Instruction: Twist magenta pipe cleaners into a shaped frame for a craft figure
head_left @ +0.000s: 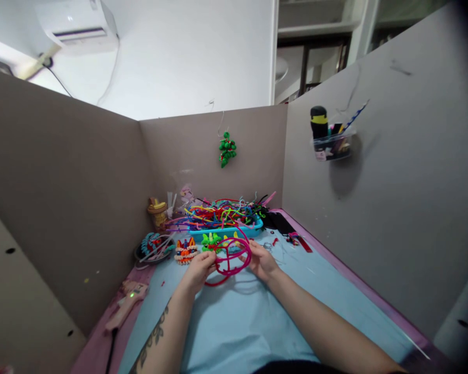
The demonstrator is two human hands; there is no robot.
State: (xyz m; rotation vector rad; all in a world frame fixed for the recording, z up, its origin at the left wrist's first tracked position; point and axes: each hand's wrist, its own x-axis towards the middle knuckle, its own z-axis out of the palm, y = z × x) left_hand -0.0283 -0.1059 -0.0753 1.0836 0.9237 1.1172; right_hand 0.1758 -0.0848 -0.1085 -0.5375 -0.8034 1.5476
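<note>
blue mat (pixel 257 322): fingers (pixel 208 258) pinch pink loops (pixel 232 258).

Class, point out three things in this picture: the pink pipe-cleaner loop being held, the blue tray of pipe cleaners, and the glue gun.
pink pipe-cleaner loop (pixel 239 264): head view, lower right curve.
blue tray (pixel 226 232): head view, front wall.
glue gun (pixel 127 304): head view, body.

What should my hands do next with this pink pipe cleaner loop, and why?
Probably cross the loose end over and twist it closed. The left hand and right hand each pinch a side of the pink pipe cleaner, already bent into overlapping loops above the blue mat, with a red strand trailing below.
</note>
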